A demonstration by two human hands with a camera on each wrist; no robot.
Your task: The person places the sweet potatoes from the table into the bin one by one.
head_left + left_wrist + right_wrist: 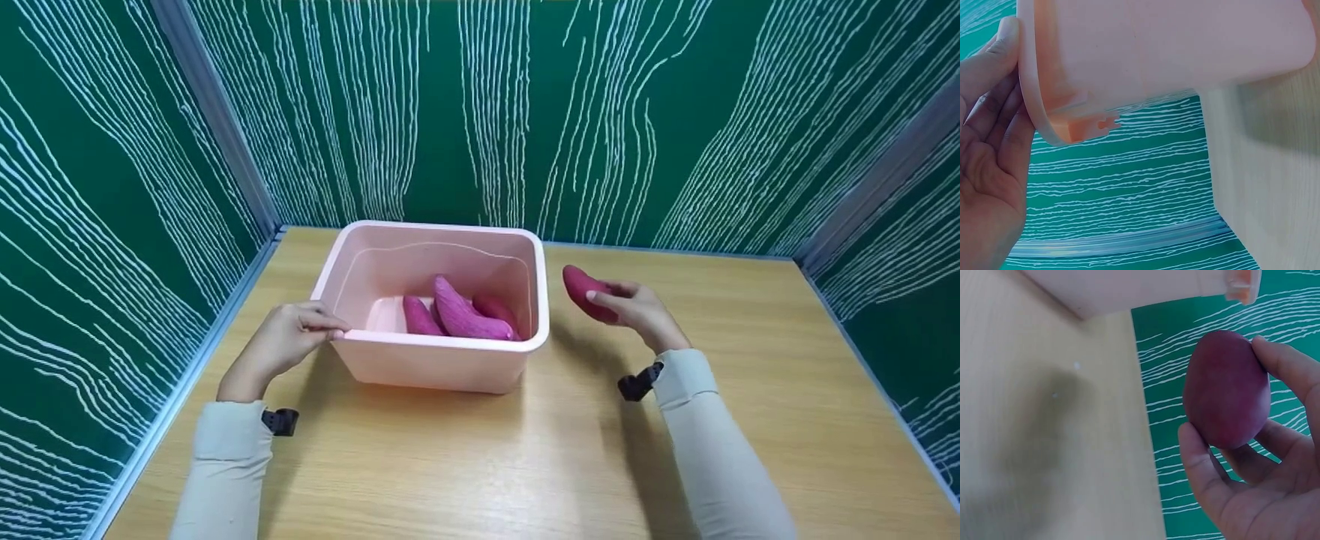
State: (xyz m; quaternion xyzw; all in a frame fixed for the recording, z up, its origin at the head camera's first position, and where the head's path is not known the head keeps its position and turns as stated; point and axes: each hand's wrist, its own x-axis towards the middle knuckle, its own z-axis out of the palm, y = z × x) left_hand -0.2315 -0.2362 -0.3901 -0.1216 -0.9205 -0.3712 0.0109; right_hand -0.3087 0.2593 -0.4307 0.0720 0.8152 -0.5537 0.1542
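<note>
A pale pink plastic bin (435, 364) stands on the table, with several purple-pink sweet potatoes (469, 311) lying inside. My left hand (289, 339) pinches the bin's rim at its near left corner, thumb on one side and fingers on the other in the left wrist view. To the right of the bin, my right hand (637, 306) holds a smooth, dark red sweet potato (1227, 391) between thumb and fingers. This sweet potato is above the table and apart from the bin. Part of its underside is hidden by the fingers.
The wooden table (465, 465) runs up to dark green panels (435, 112) with white wavy lines at the back and both sides. Metal posts (217, 112) stand at the corners. Each wrist wears a small black camera (640, 382).
</note>
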